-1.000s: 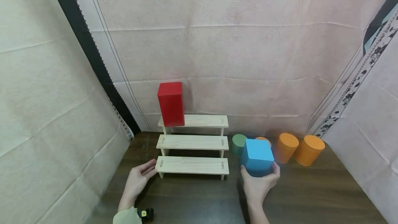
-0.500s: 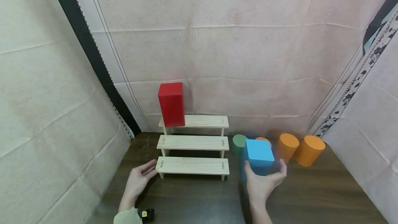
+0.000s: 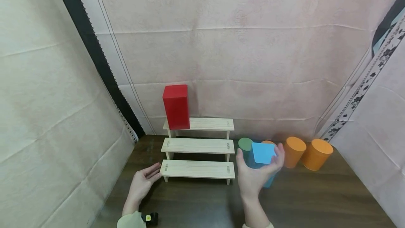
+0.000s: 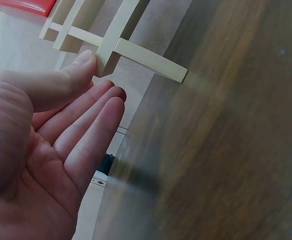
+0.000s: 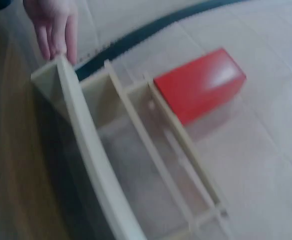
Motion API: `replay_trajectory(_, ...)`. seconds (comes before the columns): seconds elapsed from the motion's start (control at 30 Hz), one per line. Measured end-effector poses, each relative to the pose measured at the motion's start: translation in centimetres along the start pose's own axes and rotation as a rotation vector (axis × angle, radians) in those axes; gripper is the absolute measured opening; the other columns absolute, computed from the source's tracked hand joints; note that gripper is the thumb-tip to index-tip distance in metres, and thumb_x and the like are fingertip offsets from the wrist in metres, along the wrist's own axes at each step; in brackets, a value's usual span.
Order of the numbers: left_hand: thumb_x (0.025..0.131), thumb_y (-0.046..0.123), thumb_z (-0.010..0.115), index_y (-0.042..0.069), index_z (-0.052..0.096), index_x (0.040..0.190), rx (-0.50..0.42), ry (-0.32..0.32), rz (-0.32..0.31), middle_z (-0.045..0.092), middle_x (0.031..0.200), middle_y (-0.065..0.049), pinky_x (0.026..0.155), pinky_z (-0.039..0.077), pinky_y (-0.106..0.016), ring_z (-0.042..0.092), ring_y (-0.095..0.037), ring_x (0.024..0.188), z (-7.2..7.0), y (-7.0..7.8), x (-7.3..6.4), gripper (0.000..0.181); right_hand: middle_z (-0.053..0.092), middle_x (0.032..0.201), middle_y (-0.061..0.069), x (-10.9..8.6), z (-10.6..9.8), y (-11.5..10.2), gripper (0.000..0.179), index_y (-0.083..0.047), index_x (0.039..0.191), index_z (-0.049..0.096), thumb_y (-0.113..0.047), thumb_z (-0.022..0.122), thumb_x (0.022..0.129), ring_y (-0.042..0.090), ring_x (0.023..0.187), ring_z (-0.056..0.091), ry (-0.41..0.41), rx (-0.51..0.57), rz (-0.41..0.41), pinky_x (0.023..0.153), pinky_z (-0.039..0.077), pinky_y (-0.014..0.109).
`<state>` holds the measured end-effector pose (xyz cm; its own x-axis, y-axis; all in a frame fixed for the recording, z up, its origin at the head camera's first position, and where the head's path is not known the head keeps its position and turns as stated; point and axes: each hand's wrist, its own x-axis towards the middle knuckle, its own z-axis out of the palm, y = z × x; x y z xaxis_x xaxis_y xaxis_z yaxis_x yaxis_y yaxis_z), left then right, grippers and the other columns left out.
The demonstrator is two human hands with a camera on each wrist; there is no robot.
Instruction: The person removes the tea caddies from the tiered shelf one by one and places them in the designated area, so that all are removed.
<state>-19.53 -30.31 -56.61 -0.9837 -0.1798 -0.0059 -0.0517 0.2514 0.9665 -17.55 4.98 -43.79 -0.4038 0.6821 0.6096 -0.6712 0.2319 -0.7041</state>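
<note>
A three-step wooden stand point(image 3: 199, 169) rises toward the back of the table. A tall red block point(image 3: 176, 107) stands on the left end of its top step. My left hand point(image 3: 143, 183) is at the left end of the lowest step; in the left wrist view its thumb point(image 4: 86, 57) touches the step's corner, with the fingers nearly straight. My right hand point(image 3: 254, 175) has thumb and fingers spread, overlapping a blue block point(image 3: 263, 152) upright on the table to the right of the stand. The right wrist view looks across the stand, with neither right hand nor blue block visible.
A green cylinder point(image 3: 245, 143) stands left of the blue block, and an orange cylinder point(image 3: 268, 142) shows partly behind it. Two more orange cylinders stand farther right. Cloth sheets point(image 3: 253, 62) hang behind and at both sides of the dark wooden table point(image 3: 196, 203).
My right hand has let go of the blue block, spread its fingers and moved up and left across it. The left hand stays at the stand. The blue block looks unmoved.
</note>
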Motion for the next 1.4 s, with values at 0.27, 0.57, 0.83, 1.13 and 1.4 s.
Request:
replay_trajectory(0.27,0.098,-0.002,0.076,-0.006,0.061,0.147,-0.008,0.014,0.006,0.065,0.143,-0.023,0.095,0.06,-0.027,0.065,-0.035,0.131,-0.2,0.0,-0.1,0.051,0.042,0.159,0.0,-3.8,9.6,1.0,0.096,-0.012,0.158,0.039,-0.01,0.095,0.08,0.019,0.145,0.04,-0.317,0.088,0.125,0.12,0.035,0.045)
replay_trajectory(0.57,0.098,0.0,0.076,-0.004,0.062,0.146,-0.03,-0.004,-0.001,0.064,0.145,-0.022,0.095,0.06,-0.027,0.064,-0.034,0.131,0.1,-0.2,-0.1,0.05,0.042,0.158,-0.006,-6.8,18.8,0.8,0.091,-0.024,0.156,0.04,-0.024,0.093,0.083,0.022,0.146,0.04,-0.442,-0.066,0.277,0.117,0.044,0.048)
replay_trajectory(0.83,0.099,0.0,0.075,-0.005,0.066,0.142,-0.02,0.0,-0.012,0.065,0.143,-0.024,0.093,0.061,-0.028,0.067,-0.034,0.128,0.0,-0.3,0.0,0.044,0.046,0.155,-0.004,-7.4,22.3,1.1,0.095,-0.023,0.157,0.042,-0.043,0.094,0.08,0.02,0.14,0.044,-0.435,-0.33,0.336,0.111,0.046,0.05)
replay_trajectory(1.13,0.098,-0.002,0.075,-0.004,0.067,0.141,0.002,0.03,-0.032,0.068,0.139,-0.023,0.092,0.061,-0.027,0.07,-0.033,0.124,0.0,-0.2,0.0,0.043,0.049,0.153,-0.001,-7.5,24.5,0.6,0.1,-0.024,0.159,0.038,-0.046,0.094,0.079,0.022,0.135,0.048,-0.438,-0.46,0.353,0.11,0.045,0.052)
replay_trajectory(1.4,0.097,-0.002,0.076,-0.003,0.068,0.141,0.006,0.03,-0.048,0.068,0.139,-0.022,0.092,0.061,-0.027,0.07,-0.032,0.124,0.1,-0.3,0.1,0.044,0.051,0.151,-0.001,-7.3,24.6,0.8,0.096,-0.025,0.157,0.04,-0.04,0.094,0.079,0.021,0.134,0.049,-0.421,-0.478,0.353,0.107,0.047,0.05)
